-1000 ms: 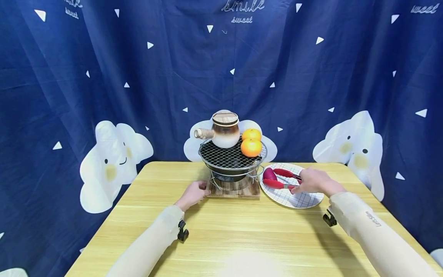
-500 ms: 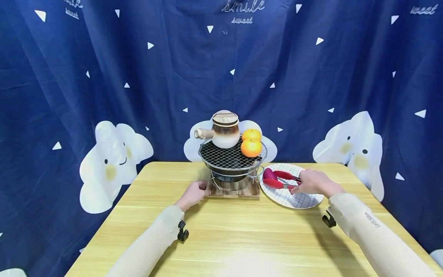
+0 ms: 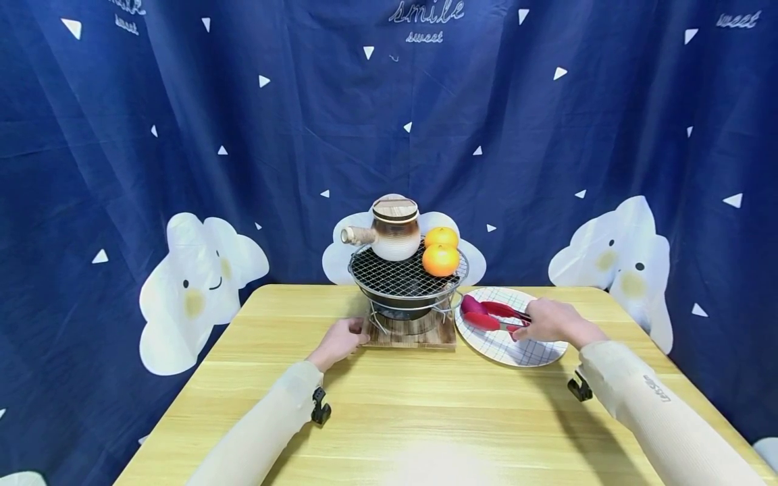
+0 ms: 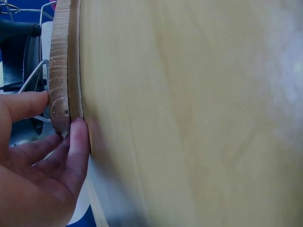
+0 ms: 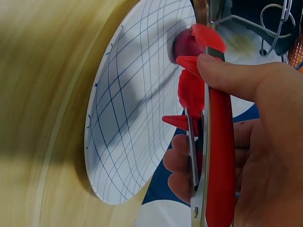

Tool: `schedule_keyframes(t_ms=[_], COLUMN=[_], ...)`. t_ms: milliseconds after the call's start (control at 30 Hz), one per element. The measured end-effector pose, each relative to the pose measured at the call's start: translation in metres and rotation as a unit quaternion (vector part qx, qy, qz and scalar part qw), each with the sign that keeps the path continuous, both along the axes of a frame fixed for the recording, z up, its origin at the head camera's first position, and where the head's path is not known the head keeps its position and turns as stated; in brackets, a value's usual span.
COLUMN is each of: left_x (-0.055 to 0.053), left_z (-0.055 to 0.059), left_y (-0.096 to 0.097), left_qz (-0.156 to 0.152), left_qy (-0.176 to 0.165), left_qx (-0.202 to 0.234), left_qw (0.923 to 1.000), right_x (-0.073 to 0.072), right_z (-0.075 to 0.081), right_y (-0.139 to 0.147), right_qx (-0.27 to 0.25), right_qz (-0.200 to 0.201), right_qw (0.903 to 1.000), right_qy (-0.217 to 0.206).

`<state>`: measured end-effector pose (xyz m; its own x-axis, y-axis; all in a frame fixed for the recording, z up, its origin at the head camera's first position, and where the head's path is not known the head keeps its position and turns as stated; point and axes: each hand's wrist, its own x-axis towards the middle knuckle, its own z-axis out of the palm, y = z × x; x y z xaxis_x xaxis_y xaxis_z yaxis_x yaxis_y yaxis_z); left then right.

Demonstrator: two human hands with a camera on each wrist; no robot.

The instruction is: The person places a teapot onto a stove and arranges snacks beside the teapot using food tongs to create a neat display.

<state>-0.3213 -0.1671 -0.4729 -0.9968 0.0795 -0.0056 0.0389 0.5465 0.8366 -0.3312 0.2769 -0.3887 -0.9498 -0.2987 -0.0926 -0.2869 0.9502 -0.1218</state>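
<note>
My left hand holds the near left corner of a dark wooden board, thumb on its top face and fingertips at its lower edge. My right hand grips red-handled tongs above a white plate with a blue grid pattern. At the plate's left side the red tips of the tongs lie on either side of a rounded purple-red item, possibly a vegetable. Part of it is hidden behind a tip.
On the board stands a round tabletop grill with a wire mesh. A side-handled clay pot with a wooden lid and two oranges sit on the mesh. A blue curtain hangs behind the table.
The tips of the tongs have drawn closer together around the purple-red item, which has tilted slightly. My left hand has stayed at the board's corner.
</note>
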Motion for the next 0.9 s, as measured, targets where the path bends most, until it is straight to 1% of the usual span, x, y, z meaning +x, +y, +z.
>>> schedule_keyframes(t_ms=[300, 467, 667, 900], left_x=[-0.001, -0.001, -0.002, -0.002], left_z=[-0.002, -0.002, -0.003, -0.003], left_y=[0.0, 0.0, -0.001, -0.001], left_qz=[0.0, 0.0, -0.003, -0.006], left_qy=[0.002, 0.004, 0.007, 0.001], left_qx=[-0.002, -0.003, -0.006, -0.001], left_qw=[1.0, 1.0, 1.0, 1.0], right_x=[0.002, 0.005, 0.014, 0.023], right_z=[0.0, 0.002, 0.007, 0.018], right_y=[0.006, 0.01, 0.018, 0.023], right_qx=[-0.002, 0.0, -0.011, -0.022], right_qz=[-0.002, 0.004, 0.014, 0.025], right_qw=[1.0, 1.0, 0.9997, 0.9992], right_qy=[-0.002, 0.008, 0.017, 0.022])
